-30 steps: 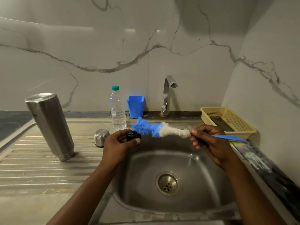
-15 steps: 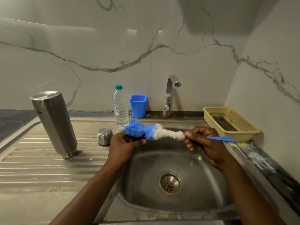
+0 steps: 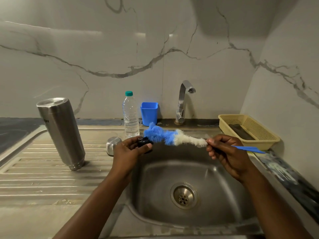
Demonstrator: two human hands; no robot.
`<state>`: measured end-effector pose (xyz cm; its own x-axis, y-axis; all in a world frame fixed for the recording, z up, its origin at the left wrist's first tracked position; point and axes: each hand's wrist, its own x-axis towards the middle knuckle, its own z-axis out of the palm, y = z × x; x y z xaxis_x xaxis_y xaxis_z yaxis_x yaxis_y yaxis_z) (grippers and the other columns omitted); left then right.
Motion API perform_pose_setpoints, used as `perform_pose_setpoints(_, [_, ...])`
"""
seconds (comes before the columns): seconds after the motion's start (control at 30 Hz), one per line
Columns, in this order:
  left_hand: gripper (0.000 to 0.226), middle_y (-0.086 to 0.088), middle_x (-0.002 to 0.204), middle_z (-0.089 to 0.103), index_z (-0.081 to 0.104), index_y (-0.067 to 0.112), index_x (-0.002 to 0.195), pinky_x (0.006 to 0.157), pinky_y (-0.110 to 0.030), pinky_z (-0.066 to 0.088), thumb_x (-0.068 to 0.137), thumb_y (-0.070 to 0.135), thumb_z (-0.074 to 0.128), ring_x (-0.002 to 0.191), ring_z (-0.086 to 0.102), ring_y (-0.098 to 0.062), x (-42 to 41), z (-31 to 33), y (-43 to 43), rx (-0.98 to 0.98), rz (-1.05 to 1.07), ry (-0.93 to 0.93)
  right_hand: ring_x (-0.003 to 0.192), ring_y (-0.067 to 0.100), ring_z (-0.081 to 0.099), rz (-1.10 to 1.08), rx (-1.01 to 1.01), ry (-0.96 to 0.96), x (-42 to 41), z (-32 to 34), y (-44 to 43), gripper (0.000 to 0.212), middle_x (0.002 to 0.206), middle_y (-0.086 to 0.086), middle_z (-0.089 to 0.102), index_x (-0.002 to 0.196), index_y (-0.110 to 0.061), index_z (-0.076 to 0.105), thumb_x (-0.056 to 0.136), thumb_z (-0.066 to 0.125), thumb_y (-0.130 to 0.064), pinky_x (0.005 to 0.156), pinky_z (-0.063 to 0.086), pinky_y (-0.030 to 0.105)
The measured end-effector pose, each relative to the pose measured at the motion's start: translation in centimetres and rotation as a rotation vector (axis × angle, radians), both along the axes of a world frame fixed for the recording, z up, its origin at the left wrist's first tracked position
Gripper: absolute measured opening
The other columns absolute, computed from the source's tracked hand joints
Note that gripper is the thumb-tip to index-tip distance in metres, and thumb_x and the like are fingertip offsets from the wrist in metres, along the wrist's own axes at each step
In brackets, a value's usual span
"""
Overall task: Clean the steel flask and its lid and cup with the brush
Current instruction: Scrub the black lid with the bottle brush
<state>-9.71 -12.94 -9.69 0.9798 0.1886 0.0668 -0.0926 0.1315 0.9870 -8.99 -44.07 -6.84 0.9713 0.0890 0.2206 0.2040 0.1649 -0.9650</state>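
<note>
My left hand (image 3: 128,149) grips the small black flask lid (image 3: 144,145) over the sink's left rim. My right hand (image 3: 226,150) holds the blue handle of the bottle brush (image 3: 174,138). Its blue and white bristles reach left and touch the lid's top. The steel flask (image 3: 60,131) stands upside down on the drainboard at the left. The steel cup (image 3: 113,145) sits inverted on the drainboard, partly hidden behind my left hand.
The steel sink basin (image 3: 215,178) with its drain lies below both hands. A water bottle (image 3: 130,115), a blue plastic cup (image 3: 149,113) and the tap (image 3: 183,100) stand along the back wall. A yellow basket (image 3: 248,131) sits at the right.
The brush head slid left over the lid, then back right a little, baring the lid in my left hand again. Both hands stay over the sink.
</note>
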Motion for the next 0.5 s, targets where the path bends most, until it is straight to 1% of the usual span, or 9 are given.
perform_pose_setpoints(0.1, [0.047, -0.001, 0.109, 0.082, 0.072, 0.016, 0.123, 0.088, -0.031, 0.062, 0.080, 0.002, 0.085, 0.103, 0.078, -0.016, -0.3, 0.1, -1.1, 0.049, -0.071, -0.009, 0.067, 0.022, 0.067, -0.005, -0.118, -0.019, 0.5, -0.9, 1.0, 0.012, 0.078, 0.019, 0.071, 0.086, 0.000, 0.074, 0.092, 0.071, -0.009, 0.059, 0.056, 0.026])
perform_pose_setpoints(0.17, [0.046, -0.001, 0.108, 0.082, 0.073, 0.017, 0.123, 0.087, -0.032, 0.062, 0.081, 0.003, 0.085, 0.101, 0.079, -0.016, -0.2, 0.2, -1.1, 0.021, -0.063, -0.009, 0.065, 0.022, 0.067, -0.041, -0.111, -0.023, 0.6, -0.9, 1.1, 0.011, 0.077, 0.018, 0.072, 0.087, 0.002, 0.073, 0.093, 0.069, -0.007, 0.058, 0.057, 0.025])
perform_pose_setpoints(0.2, [0.046, -0.002, 0.108, 0.082, 0.072, 0.016, 0.123, 0.087, -0.033, 0.063, 0.081, 0.002, 0.085, 0.101, 0.079, -0.017, -0.1, 0.3, -0.8, 0.004, -0.044, -0.013, 0.064, 0.021, 0.067, -0.061, -0.069, -0.025, 0.5, -0.6, 0.9, 0.013, 0.076, 0.017, 0.072, 0.088, 0.004, 0.072, 0.091, 0.070, -0.008, 0.057, 0.057, 0.025])
perform_pose_setpoints(0.27, [0.047, -0.003, 0.109, 0.082, 0.072, 0.016, 0.123, 0.090, -0.035, 0.063, 0.080, 0.002, 0.085, 0.103, 0.078, -0.018, 0.2, 0.2, -0.2, 0.002, 0.005, -0.013, 0.061, 0.019, 0.067, -0.086, 0.029, -0.032, 0.3, -0.1, 0.5, 0.024, 0.074, 0.016, 0.071, 0.089, 0.006, 0.069, 0.083, 0.073, -0.017, 0.055, 0.057, 0.024])
perform_pose_setpoints(0.33, [0.046, -0.003, 0.109, 0.081, 0.073, 0.017, 0.120, 0.096, -0.040, 0.062, 0.079, 0.001, 0.086, 0.104, 0.078, -0.020, 0.4, -0.1, 0.2, 0.010, 0.033, 0.005, 0.060, 0.019, 0.067, -0.088, 0.075, -0.025, 0.1, 0.3, 0.3, 0.034, 0.073, 0.016, 0.071, 0.089, 0.005, 0.069, 0.075, 0.077, -0.024, 0.054, 0.056, 0.024])
perform_pose_setpoints(0.4, [0.044, -0.003, 0.109, 0.081, 0.076, 0.018, 0.118, 0.100, -0.046, 0.060, 0.079, 0.002, 0.087, 0.105, 0.078, -0.022, 0.5, -0.3, 0.1, 0.021, 0.034, 0.021, 0.061, 0.019, 0.066, -0.073, 0.080, -0.021, 0.0, 0.2, 0.5, 0.028, 0.073, 0.016, 0.070, 0.087, 0.004, 0.070, 0.078, 0.075, -0.022, 0.054, 0.056, 0.024])
perform_pose_setpoints(0.5, [0.047, -0.001, 0.112, 0.081, 0.076, 0.018, 0.122, 0.102, -0.045, 0.059, 0.078, 0.007, 0.089, 0.108, 0.077, -0.020, 0.3, -0.4, -0.3, 0.046, -0.006, 0.022, 0.064, 0.021, 0.067, -0.028, 0.037, -0.004, 0.0, -0.4, 1.4, 0.017, 0.077, 0.018, 0.071, 0.088, 0.002, 0.072, 0.086, 0.069, -0.014, 0.057, 0.057, 0.025])
